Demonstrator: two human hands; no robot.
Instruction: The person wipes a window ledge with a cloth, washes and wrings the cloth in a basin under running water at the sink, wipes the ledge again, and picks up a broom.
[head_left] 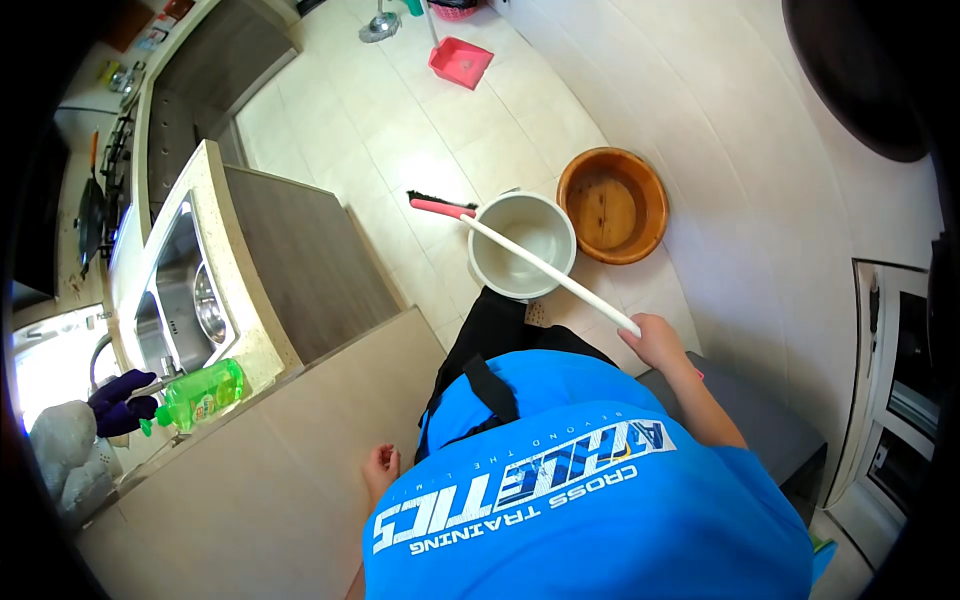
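My right hand [655, 342] is closed round the end of a broom's white handle [555, 275]. The handle slants up and left over a pale round bucket [535, 240]. At its far end, the red broom head [440, 208] with dark bristles lies just left of the bucket's rim. Right beside the bucket stands a brown round tub [648, 205]. My left hand [382, 466] hangs low at my left side, next to the beige counter panel, with its fingers curled and nothing seen in them.
A red dustpan [461, 63] and a mop head [380, 27] are on the tiled floor [400, 120] ahead. To the left are a counter with a sink [185, 290] and a green bottle [205, 393]. A wall runs along the right, with a grey bench [750, 410] below.
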